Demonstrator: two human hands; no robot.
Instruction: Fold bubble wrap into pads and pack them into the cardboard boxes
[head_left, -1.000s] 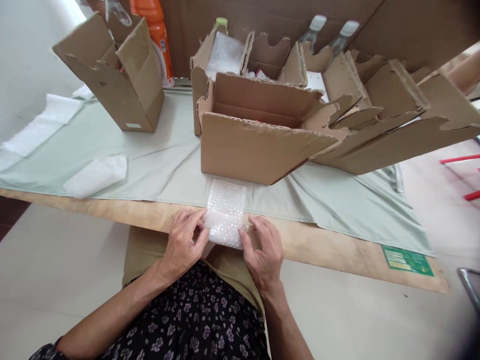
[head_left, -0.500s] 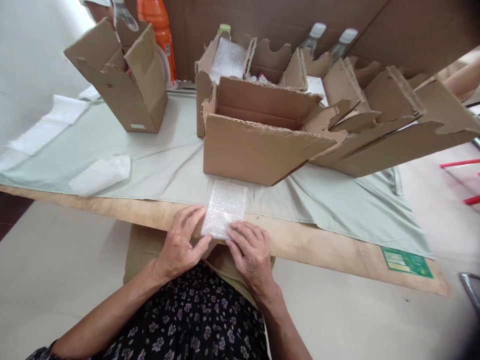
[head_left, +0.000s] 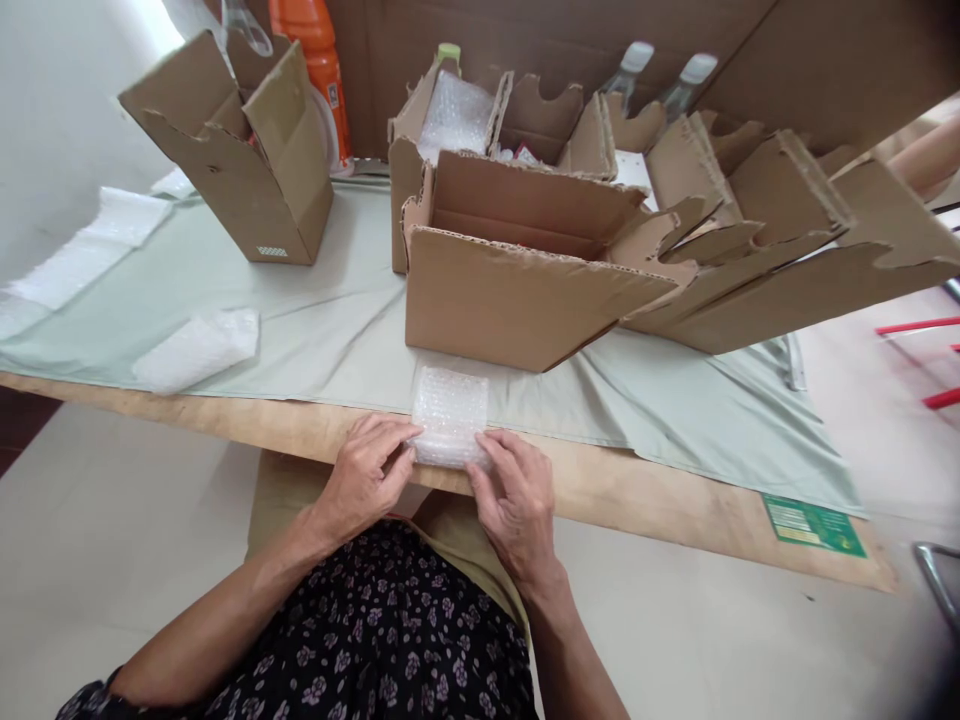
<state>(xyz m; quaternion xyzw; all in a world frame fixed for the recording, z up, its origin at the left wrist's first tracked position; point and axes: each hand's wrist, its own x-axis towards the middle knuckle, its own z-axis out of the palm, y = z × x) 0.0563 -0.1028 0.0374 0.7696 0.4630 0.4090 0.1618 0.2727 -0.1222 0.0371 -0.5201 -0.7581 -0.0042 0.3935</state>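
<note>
A piece of bubble wrap (head_left: 450,405) lies at the table's front edge, its near end folded over into a thicker band. My left hand (head_left: 373,465) pinches the band's left end between thumb and fingers. At the opposite end, my right hand (head_left: 517,490) grips the band the same way. Whether anything is rolled inside the bubble wrap I cannot tell. Just beyond it stands an open cardboard box (head_left: 517,305) with a slanted right side.
More cut cardboard boxes (head_left: 757,270) stand in a row behind. At the left are a tall box (head_left: 262,190), an orange bottle (head_left: 319,75) and loose bubble wrap (head_left: 199,350). A pale green cloth (head_left: 345,330) covers the wooden table (head_left: 645,490). Another person's arm (head_left: 926,160) shows far right.
The near end of the bubble wrap has been folded away from me, so the piece is shorter. My right hand has shifted to its right end; my left hand is at the left end.
</note>
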